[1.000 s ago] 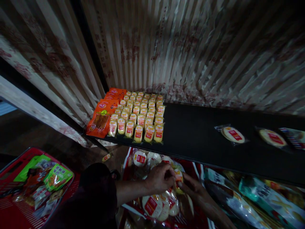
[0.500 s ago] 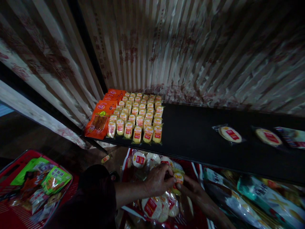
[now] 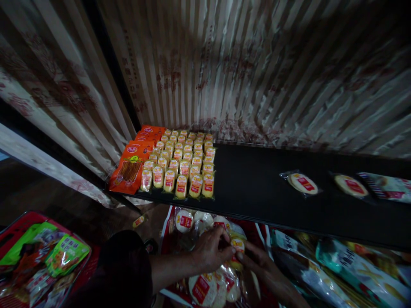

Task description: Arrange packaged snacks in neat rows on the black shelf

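In the head view, my left hand (image 3: 210,250) and my right hand (image 3: 261,262) meet over a red basket (image 3: 261,233). Between their fingers is a small wrapped snack cake (image 3: 237,245) with a yellow and red label, gripped from both sides. Round wrapped crackers (image 3: 203,287) with red labels lie in the basket below and around my hands. On the black shelf (image 3: 247,184) above, small yellow wrapped cakes (image 3: 181,186) stand in several tight rows. My fingertips partly hide the held cake.
Orange snack packets (image 3: 130,169) stand left of the rows. Two round wrapped crackers (image 3: 303,183) and a striped packet (image 3: 390,187) lie on the shelf's right. Large snack bags (image 3: 348,261) sit below. Another red basket (image 3: 30,216) holds packets. One wrapped cake (image 3: 138,221) lies on the floor.
The view has shifted slightly, so the shelf and its rows appear a little lower and further left. Both hands keep their hold on the small cake over the basket.
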Action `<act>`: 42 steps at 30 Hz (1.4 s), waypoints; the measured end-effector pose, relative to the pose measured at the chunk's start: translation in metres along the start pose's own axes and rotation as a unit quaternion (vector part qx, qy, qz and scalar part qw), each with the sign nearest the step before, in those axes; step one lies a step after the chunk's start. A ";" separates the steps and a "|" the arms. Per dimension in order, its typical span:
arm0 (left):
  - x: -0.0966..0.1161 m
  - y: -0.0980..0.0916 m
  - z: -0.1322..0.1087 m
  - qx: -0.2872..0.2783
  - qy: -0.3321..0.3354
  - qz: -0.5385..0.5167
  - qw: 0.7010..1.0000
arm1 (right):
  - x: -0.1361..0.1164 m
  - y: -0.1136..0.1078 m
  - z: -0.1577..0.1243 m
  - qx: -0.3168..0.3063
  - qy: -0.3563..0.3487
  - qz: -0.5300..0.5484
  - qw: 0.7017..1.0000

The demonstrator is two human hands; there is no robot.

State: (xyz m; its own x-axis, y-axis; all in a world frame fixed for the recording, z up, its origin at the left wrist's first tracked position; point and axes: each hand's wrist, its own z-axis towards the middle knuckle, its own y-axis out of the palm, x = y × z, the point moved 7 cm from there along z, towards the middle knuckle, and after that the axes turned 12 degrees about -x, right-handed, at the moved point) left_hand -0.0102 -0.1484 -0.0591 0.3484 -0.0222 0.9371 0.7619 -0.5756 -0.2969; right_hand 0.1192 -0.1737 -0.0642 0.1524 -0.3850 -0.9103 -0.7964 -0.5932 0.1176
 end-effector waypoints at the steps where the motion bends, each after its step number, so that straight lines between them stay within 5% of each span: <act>1: -0.001 0.001 0.000 0.001 0.005 -0.002 1.000 | 0.000 0.001 0.000 -0.003 -0.001 0.006 1.000; 42: 0.001 0.006 0.001 0.020 -0.005 -0.033 0.999 | -0.017 0.007 -0.002 -0.028 -0.027 0.026 0.999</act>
State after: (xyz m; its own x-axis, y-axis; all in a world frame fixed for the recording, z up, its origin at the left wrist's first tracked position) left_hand -0.0048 -0.1506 -0.0596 0.3018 0.0240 0.9531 0.8045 -0.5428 -0.2411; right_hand 0.1121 -0.1726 -0.0467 0.0777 -0.3787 -0.9223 -0.7678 -0.6128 0.1870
